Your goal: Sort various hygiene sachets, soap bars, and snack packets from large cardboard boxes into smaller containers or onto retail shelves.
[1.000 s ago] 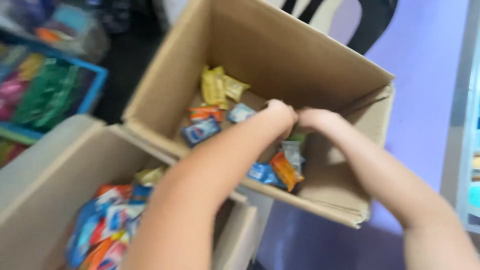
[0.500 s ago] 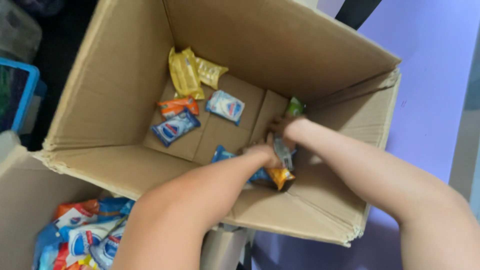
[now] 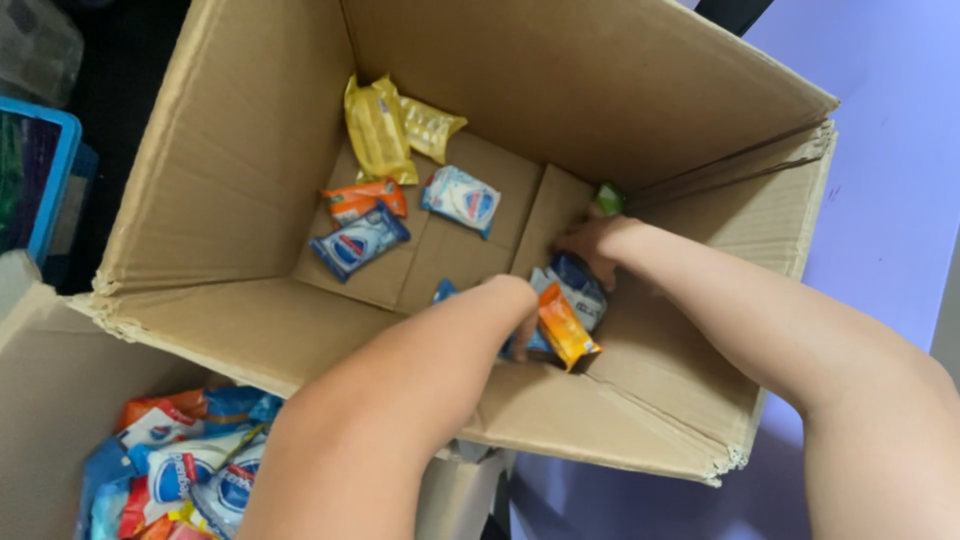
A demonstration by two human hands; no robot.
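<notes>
Both my arms reach down into a large open cardboard box. My left hand is at the box floor near the front right corner, its fingers mostly hidden behind my wrist, touching an orange packet that stands tilted. My right hand is just behind it, fingers curled onto a blue and white packet. A green packet peeks out beyond my right hand.
On the box floor lie two yellow packets, an orange one and two blue and white ones. A second cardboard box at the lower left holds several packets. A blue crate stands at the left.
The view has swung over the open box. Both hands have gone deeper, down to the packets at the front right corner.
</notes>
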